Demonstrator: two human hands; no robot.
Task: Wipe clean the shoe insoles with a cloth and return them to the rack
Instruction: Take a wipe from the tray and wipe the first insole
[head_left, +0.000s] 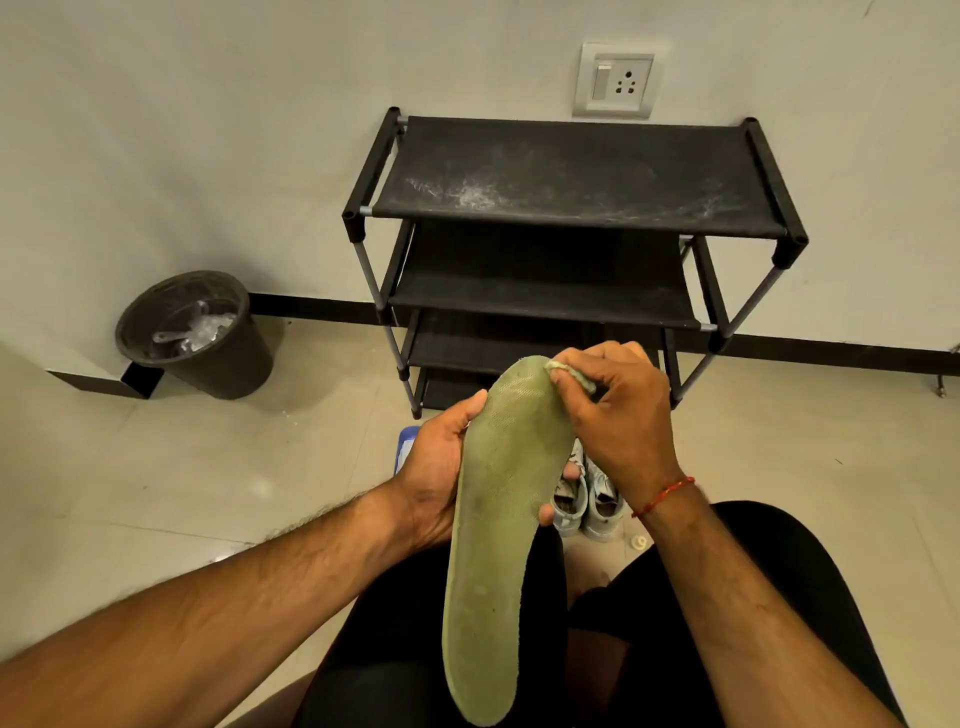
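While left hand (434, 480) holds insole (498, 545), right hand (621, 421) pinches cloth (577, 373).

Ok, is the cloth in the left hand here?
No, the right hand pinches the cloth against the toe end of the insole, which the left hand grips by its edge.
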